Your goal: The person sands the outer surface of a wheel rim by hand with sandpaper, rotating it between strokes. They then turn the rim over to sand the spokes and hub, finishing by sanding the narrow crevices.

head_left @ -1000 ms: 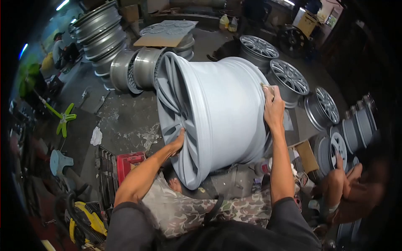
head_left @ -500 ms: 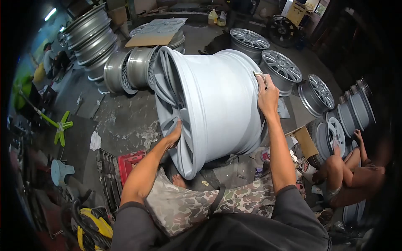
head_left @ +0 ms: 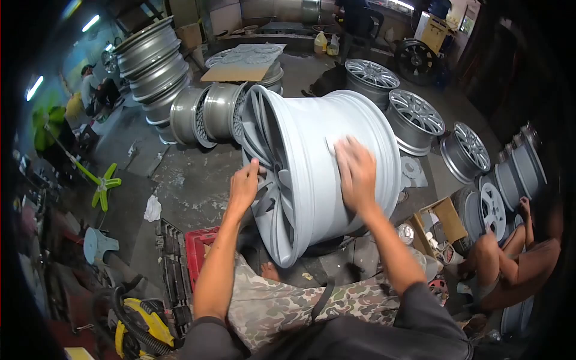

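Observation:
A large pale grey wheel rim (head_left: 324, 174) lies on its side before me, its spoked face turned left and its smooth barrel to the right. At the spokes, my left hand (head_left: 244, 187) is closed with fingers curled against the face and thumb up. My right hand (head_left: 358, 174), smeared by motion, is on the barrel with its fingers bent together. A thin light-coloured edge shows by its fingertips, too blurred to name. Whatever supports the rim underneath is mostly hidden.
Stacked rims (head_left: 153, 72) stand back left, with more spoked rims (head_left: 415, 112) at the right. A cardboard box (head_left: 447, 219) sits near a seated person (head_left: 501, 258). Close to my left are a red crate (head_left: 195, 255), a green fan (head_left: 103, 185) and a yellow-black machine (head_left: 144, 324).
My right hand has moved from the barrel's far right edge to its middle. My left hand has shifted up along the spokes. The view has tilted, and the rim appears lower and further right.

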The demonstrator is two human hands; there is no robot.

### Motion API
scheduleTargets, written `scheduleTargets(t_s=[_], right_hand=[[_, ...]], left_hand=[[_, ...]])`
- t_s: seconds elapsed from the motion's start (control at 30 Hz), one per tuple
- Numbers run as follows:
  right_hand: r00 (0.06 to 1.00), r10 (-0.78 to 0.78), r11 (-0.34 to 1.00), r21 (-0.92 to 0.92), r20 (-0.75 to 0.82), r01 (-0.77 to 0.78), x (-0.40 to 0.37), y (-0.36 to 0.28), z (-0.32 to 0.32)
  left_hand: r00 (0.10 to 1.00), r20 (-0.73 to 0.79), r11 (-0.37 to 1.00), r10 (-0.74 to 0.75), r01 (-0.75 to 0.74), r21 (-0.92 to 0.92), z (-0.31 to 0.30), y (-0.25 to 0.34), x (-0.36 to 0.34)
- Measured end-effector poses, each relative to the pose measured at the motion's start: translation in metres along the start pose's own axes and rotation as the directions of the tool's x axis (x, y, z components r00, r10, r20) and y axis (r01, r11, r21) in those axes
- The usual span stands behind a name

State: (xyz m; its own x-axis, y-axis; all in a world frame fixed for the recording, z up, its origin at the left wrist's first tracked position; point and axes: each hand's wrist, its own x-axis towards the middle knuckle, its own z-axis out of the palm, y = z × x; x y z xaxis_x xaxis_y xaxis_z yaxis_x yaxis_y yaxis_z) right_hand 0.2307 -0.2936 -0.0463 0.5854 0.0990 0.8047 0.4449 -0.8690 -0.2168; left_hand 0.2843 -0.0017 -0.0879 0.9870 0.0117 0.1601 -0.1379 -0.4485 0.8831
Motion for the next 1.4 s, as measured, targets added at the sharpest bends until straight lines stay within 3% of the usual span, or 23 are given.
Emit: scheduleTargets(t_s=[0.07,0.13,0.17,0.23,0.3,0.37,0.43,0.5,0.57,0.6,0.67,0.7,0.77,0.83,0.9,0.97,1.03,1.1,1.17,1.23,1.27,1.37,1.4], right_hand=[[0.950,0.154,0.965,0.165,0.271,-0.203,0.083,0.007,0.008],[0.918,0.172,0.974,0.078,0.358,-0.213,0.133,0.029,0.053],[0.922,0.139,0.946,0.229,0.361,-0.232,0.147,0.031,0.073],[0.958,0.098,0.849,0.479,0.270,-0.222,0.144,0.002,0.086],[0.992,0.105,0.881,0.457,0.064,-0.123,0.117,-0.034,0.062],[0.994,0.112,0.877,0.472,-0.014,-0.092,0.062,-0.070,0.019],[0.986,0.001,0.927,0.370,-0.167,0.061,-0.015,-0.081,0.006],[0.994,-0.035,0.917,0.393,-0.106,0.074,-0.055,-0.093,-0.021],[0.990,-0.048,0.924,0.372,-0.131,0.094,-0.041,-0.083,-0.011],[0.983,-0.074,0.927,0.352,-0.165,0.129,-0.023,-0.079,-0.005],[0.993,0.111,0.882,0.465,-0.041,-0.079,0.040,-0.073,0.014],[0.996,0.085,0.860,0.504,0.005,-0.076,0.074,-0.061,0.028],[0.999,0.022,0.825,0.563,0.048,-0.046,0.131,-0.034,0.063],[0.991,0.042,0.820,0.562,0.129,-0.108,0.150,-0.025,0.081],[0.992,0.059,0.728,0.676,0.109,-0.118,0.145,-0.032,0.081],[1.000,0.012,0.828,0.561,-0.003,-0.008,0.095,-0.057,0.045],[0.995,0.088,0.849,0.526,-0.056,-0.046,0.021,-0.088,0.012],[0.992,0.025,0.869,0.492,-0.123,0.039,-0.041,-0.105,-0.003],[0.990,-0.018,0.886,0.456,-0.141,0.081,-0.039,-0.103,-0.003],[0.993,0.000,0.883,0.466,-0.116,0.054,0.007,-0.084,0.013],[0.999,0.002,0.880,0.475,-0.036,0.016,0.044,-0.074,0.019],[0.991,-0.007,0.794,0.604,0.131,-0.074,0.144,-0.037,0.072],[0.978,0.068,0.754,0.632,0.195,-0.178,0.164,-0.031,0.092]], left_hand=[[0.995,-0.080,0.998,0.059,-0.062,-0.031,0.003,0.035,-0.012],[0.963,-0.195,0.974,0.185,-0.206,-0.090,0.018,0.055,-0.020],[0.903,-0.281,0.933,0.327,-0.356,-0.060,0.033,0.049,-0.016],[0.947,-0.157,0.944,0.282,-0.302,-0.130,0.038,0.059,-0.023],[0.978,-0.077,0.958,0.193,-0.205,-0.199,0.038,0.058,-0.025],[0.986,0.082,0.939,0.148,-0.114,-0.325,0.032,0.068,-0.031],[0.978,0.087,0.910,0.191,-0.144,-0.388,0.036,0.066,-0.029],[0.969,0.074,0.875,0.236,-0.179,-0.449,0.040,0.068,-0.024],[0.971,0.107,0.791,0.215,-0.108,-0.602,0.047,0.073,-0.026],[0.971,0.114,0.792,0.212,-0.102,-0.602,0.050,0.071,-0.028],[0.953,-0.005,0.807,0.304,-0.260,-0.530,0.051,0.067,-0.022],[0.951,-0.010,0.808,0.308,-0.267,-0.525,0.050,0.065,-0.021],[0.978,0.128,0.760,0.164,-0.043,-0.649,0.049,0.063,-0.019],[0.973,0.096,0.777,0.211,-0.108,-0.621,0.053,0.059,-0.019],[0.982,0.100,0.801,0.159,-0.070,-0.594,0.055,0.045,-0.013],[0.981,0.064,0.769,0.182,-0.102,-0.631,0.059,0.049,-0.015],[0.980,0.033,0.736,0.196,-0.125,-0.665,0.059,0.051,-0.020],[0.972,0.050,0.824,0.230,-0.168,-0.541,0.056,0.052,-0.021],[0.976,0.077,0.769,0.205,-0.112,-0.629,0.061,0.040,-0.016],[0.937,0.062,0.838,0.344,-0.276,-0.471,0.056,0.033,-0.017],[0.987,0.026,0.700,0.161,-0.095,-0.708,0.065,0.048,-0.013],[0.978,0.108,0.763,0.176,-0.066,-0.643,0.056,0.053,-0.016],[0.978,0.101,0.759,0.185,-0.077,-0.646,0.056,0.055,-0.017]])
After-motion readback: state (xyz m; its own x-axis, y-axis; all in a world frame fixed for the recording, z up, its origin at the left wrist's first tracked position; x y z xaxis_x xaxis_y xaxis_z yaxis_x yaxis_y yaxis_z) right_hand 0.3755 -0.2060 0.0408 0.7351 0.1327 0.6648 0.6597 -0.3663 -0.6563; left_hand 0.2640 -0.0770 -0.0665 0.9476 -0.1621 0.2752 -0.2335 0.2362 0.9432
